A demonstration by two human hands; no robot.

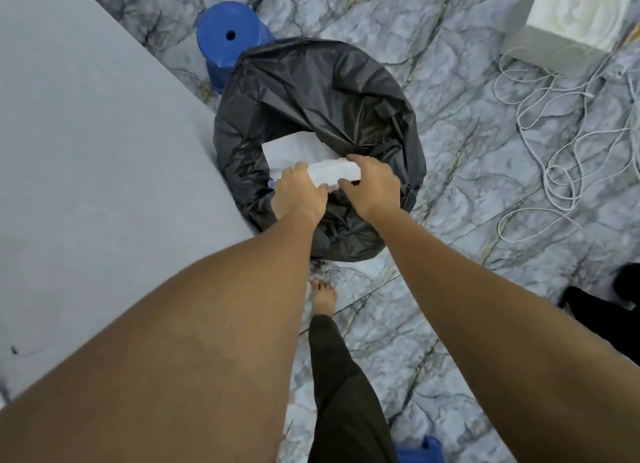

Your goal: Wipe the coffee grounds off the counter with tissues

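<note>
Bin mouth open from above.
Desk (86, 150) edge crowded the bin liner (311, 91) on the left; blue stool (230, 36) stood just behind; floor at right was open.

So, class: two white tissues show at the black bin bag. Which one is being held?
The crumpled tissue, gripped between the left hand and right hand above the bag. The flatter tissue lies inside, untouched.

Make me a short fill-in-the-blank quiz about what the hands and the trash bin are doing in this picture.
1. Both hands hold a wad of white ____ between them.
2. The left hand and the right hand are above the bin, which is lined with a ____ bag.
3. Beyond the bin stands a ____ stool.
4. White ____ lie tangled on the floor to the right.

Missing words: tissue; black; blue; cables
</note>
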